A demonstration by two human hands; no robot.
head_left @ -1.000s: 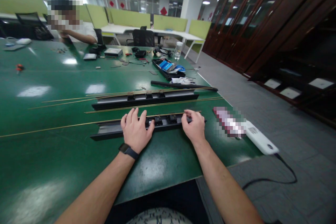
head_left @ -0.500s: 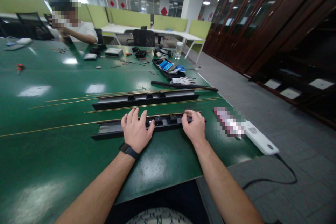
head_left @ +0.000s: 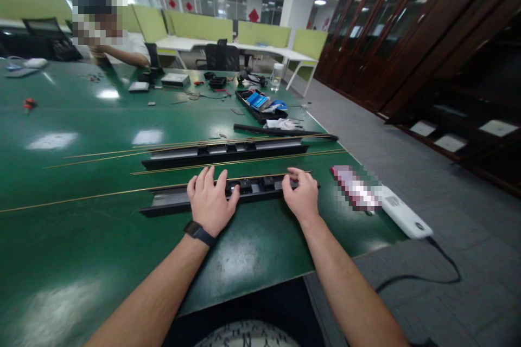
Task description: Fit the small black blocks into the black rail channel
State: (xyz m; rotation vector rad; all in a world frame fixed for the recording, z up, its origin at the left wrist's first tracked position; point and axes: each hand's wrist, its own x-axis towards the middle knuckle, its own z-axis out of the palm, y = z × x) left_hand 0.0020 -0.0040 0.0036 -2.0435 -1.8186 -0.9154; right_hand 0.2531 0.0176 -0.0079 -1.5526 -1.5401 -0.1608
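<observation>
A long black channel rail (head_left: 165,210) with a greyish inside lies across the green table in front of me. Several small black blocks (head_left: 266,183) sit in its trough. A thin brass-coloured rod (head_left: 101,194) runs along its far edge and out to the left. My left hand (head_left: 213,198), with a dark band on the wrist, rests across the middle of the rail, fingers spread. At the right end, my right hand (head_left: 302,193) has its thumb and curled fingers around the rail and near the rod's end; the fingertips are partly hidden.
A second black rail (head_left: 171,161) with several rods (head_left: 244,161) around it lies beyond. Farther off are a black tray (head_left: 260,114) with blue items, white gloves (head_left: 283,124) and a bottle (head_left: 277,77). A white power strip (head_left: 405,212) lies at the right edge. A person (head_left: 130,54) sits opposite.
Both hands stay in place on the rail. The view has shifted very slightly; nothing on the table has visibly moved.
</observation>
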